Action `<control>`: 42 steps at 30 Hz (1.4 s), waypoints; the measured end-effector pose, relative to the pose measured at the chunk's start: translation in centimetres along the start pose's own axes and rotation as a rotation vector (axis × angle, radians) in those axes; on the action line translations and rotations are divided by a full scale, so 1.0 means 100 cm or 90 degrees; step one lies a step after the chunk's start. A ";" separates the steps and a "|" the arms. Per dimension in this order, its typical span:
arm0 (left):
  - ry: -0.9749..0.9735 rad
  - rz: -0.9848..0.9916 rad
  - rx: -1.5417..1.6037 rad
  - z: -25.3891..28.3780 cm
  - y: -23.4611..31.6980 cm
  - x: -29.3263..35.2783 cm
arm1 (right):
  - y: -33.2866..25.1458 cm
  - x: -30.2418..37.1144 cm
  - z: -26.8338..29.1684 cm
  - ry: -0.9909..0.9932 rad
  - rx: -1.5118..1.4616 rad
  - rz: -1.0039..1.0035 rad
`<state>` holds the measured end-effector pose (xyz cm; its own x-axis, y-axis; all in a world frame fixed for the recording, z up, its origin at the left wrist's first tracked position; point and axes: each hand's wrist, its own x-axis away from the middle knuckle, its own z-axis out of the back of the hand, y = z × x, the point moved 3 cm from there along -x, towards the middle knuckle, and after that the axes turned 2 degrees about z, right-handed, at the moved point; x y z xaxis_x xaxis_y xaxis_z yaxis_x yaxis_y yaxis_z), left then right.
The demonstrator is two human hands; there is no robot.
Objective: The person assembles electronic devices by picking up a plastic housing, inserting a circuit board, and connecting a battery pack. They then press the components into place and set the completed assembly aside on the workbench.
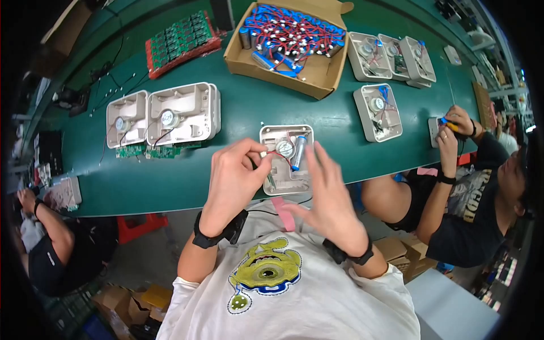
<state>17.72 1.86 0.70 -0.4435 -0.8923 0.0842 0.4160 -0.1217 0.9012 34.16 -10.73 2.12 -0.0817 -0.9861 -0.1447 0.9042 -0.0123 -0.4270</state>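
Observation:
A white plastic housing (287, 186) lies open at the near edge of the green table in front of me. Inside it sit a round speaker (285, 149) and a blue cylindrical battery (300, 152) along the right side. My left hand (241, 173) pinches the small white connector (263, 153) on the battery's red and black wires, at the housing's left rim. To the right of the housing, my right hand (328, 198) has its fingers stretched out beside the battery, slightly blurred. It holds nothing.
A cardboard box (283, 80) of wired blue batteries stands behind. Green circuit boards (184, 42) are stacked at the far left, with more white housings (184, 113) nearer. Other housings (378, 113) lie to the right, where a co-worker's hands (456, 130) work. Another person sits at left.

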 end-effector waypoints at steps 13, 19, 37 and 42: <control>0.162 -0.218 -0.126 -0.034 -0.012 0.047 | -0.010 0.007 -0.028 0.003 -0.076 -0.123; -0.034 -0.270 -0.157 -0.036 -0.005 0.062 | -0.011 0.006 -0.036 0.052 0.066 -0.066; -0.829 -0.676 0.186 -0.017 0.227 0.094 | 0.103 -0.002 0.008 0.263 0.197 -0.209; -0.971 -0.741 -0.124 -0.008 0.254 0.072 | 0.120 -0.005 0.023 0.219 0.264 -0.272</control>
<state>25.76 -8.07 23.88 -0.6952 0.7130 -0.0909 -0.5290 -0.4219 0.7363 45.99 -10.81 -0.85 -0.5332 -0.7728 -0.3442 0.8432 -0.5184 -0.1423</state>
